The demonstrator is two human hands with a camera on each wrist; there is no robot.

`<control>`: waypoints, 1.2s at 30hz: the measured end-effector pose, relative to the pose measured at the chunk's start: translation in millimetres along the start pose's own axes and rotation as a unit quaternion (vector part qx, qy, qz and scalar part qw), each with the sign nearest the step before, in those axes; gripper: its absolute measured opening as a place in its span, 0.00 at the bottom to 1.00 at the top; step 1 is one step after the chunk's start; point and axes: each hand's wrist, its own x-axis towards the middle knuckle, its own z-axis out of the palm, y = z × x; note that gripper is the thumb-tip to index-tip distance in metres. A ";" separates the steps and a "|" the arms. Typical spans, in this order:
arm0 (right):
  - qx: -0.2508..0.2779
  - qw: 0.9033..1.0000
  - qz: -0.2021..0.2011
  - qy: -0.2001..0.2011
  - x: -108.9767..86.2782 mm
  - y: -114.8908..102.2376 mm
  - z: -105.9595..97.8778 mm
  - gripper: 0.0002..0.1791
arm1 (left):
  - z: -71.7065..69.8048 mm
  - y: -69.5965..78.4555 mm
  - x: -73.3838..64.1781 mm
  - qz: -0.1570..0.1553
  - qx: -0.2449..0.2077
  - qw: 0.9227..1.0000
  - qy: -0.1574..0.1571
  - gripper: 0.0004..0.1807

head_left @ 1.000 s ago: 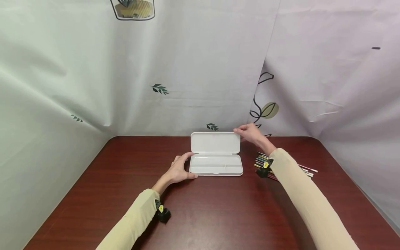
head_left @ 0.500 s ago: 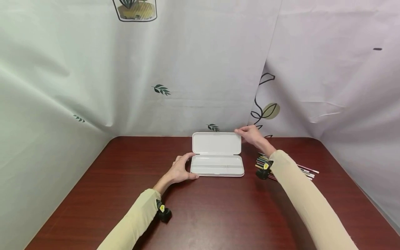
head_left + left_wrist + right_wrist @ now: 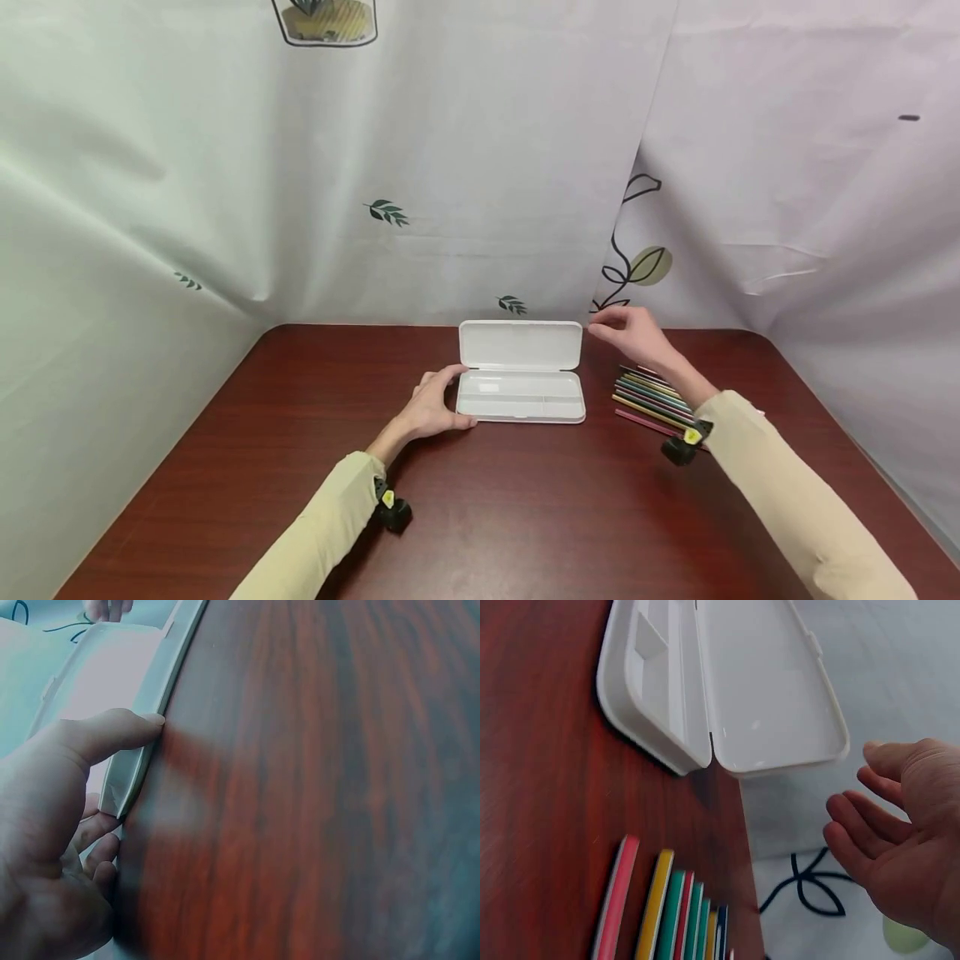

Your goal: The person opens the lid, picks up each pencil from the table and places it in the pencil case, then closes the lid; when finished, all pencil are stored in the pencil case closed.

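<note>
A white pencil case [image 3: 498, 407] lies on the table with its lid [image 3: 521, 345] raised and leaning back, its divided tray showing bare. Around the case's left end, my left hand [image 3: 426, 410] grips it, thumb at the front edge and fingers by the back corner. In the left wrist view, the thumb [image 3: 127, 733] presses on the case's side wall. My right hand [image 3: 637, 337] hovers beside the lid's right corner, with loosely bent fingers. The right wrist view shows a gap between that hand [image 3: 892, 817] and the lid [image 3: 769, 682], and nothing in its fingers.
Several coloured pencils [image 3: 651, 400] lie side by side on the table right of the case, partly under my right forearm. A pink one [image 3: 615, 900] lies a little apart from the others. A pale printed cloth [image 3: 480, 167] hangs behind the dark red table [image 3: 525, 517].
My right hand has let go of the lid's upper right corner and drawn off to the right. The lid now tilts slightly differently. The left hand keeps its hold on the case.
</note>
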 end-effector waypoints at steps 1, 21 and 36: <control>-0.006 1.000 -0.002 0.001 -6.1 1.2 -3.8 0.16 | 0.0 0.3 0.1 0.001 -0.001 1.000 0.000 0.49; -0.129 0.989 -0.061 -0.027 -125.8 34.8 -47.4 0.08 | -0.6 0.7 -0.4 -0.002 -0.001 1.000 -0.001 0.49; -0.207 0.976 -0.065 0.028 -180.4 65.5 -49.5 0.15 | 0.4 -0.3 1.6 -0.002 0.007 1.000 -0.009 0.50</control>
